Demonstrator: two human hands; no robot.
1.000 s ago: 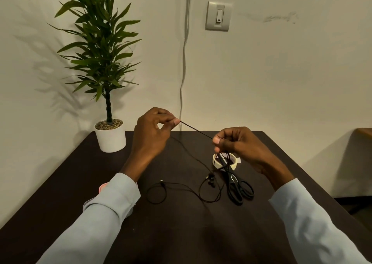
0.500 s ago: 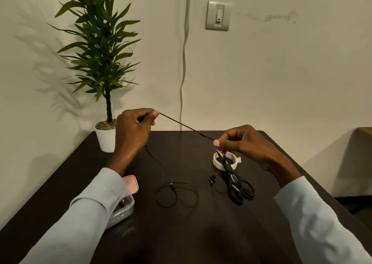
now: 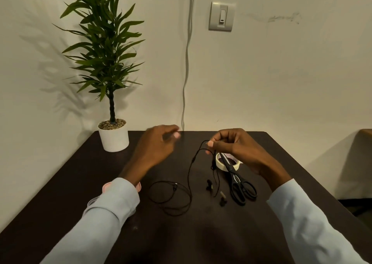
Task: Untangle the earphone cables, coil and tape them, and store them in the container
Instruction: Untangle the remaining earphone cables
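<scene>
Cable slack: the earphone cable [image 3: 189,175] is looped on the table [image 3: 80,183], nearest the viewer.
Right hand [image 3: 235,147]: the cable's top is pinched; its strands hang downward.
Left hand [image 3: 157,145]: blurred, fingers relaxed, nothing held, leftward beside the cable.

One head-worn view; looks forward and down across the table [image 3: 201,243]; wall [image 3: 281,72] behind, near.

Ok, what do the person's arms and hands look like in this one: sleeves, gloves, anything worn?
Both arms are in long, pale blue-grey shirt sleeves; the left sleeve and right sleeve end in plain cuffs at the wrists. The left hand and right hand are bare: no gloves. No watch, rings or markings show, though the left hand is motion-blurred.
</scene>
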